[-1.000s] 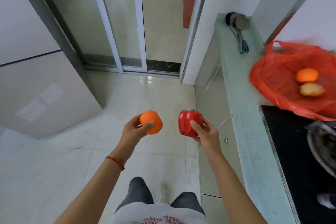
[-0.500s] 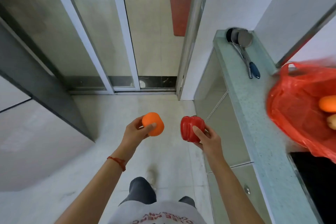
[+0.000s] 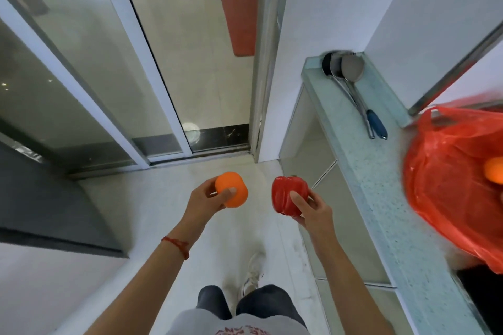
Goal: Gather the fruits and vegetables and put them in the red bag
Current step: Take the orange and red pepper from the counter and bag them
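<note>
Well, the left hand (image 3: 202, 200) curls round an orange pepper (image 3: 232, 189), the right hand (image 3: 313, 209) round a red pepper (image 3: 289, 194), both over the floor. On the counter (image 3: 364, 171), the blurred red bag (image 3: 451, 185) is cut off at the frame's right edge, an orange fruit (image 3: 494, 173) half seen inside.

Open air rightward to red bag (image 3: 446, 187)

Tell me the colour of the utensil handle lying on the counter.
Blue: the utensil handle shows best in the head view, beside the metal ladles.
</note>
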Demonstrator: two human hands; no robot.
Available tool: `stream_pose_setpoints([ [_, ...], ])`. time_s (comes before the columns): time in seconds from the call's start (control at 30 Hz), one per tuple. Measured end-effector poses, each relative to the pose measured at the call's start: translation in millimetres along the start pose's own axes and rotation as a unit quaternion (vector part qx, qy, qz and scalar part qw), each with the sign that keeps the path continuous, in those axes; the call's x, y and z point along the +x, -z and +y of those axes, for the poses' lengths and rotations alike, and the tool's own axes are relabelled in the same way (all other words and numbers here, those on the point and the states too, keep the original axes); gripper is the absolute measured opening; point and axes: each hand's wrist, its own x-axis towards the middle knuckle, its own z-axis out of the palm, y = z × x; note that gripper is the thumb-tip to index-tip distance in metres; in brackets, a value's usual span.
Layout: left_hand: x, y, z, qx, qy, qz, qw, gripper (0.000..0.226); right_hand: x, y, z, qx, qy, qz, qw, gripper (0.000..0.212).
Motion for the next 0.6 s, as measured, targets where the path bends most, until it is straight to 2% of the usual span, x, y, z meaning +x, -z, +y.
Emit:
stream_pose_setpoints([
  [0.4, 93, -80, 63, 0.06, -0.003, -0.081, 0.995, 0.054, 73, 31, -41, 0.004, 0.019, 0.063, 0.998, 0.047],
  [0.5, 109, -103, 73, 0.08, -0.01, -0.12, 0.989, 0.054, 76, 44, -44, 0.025, 0.017, 0.108, 0.994, 0.034],
  [0.6, 122, -131, 81, 0.103, -0.016, -0.168, 0.98, 0.052, 74, 58, -46, 0.052, 0.012, 0.169, 0.984, 0.035],
])
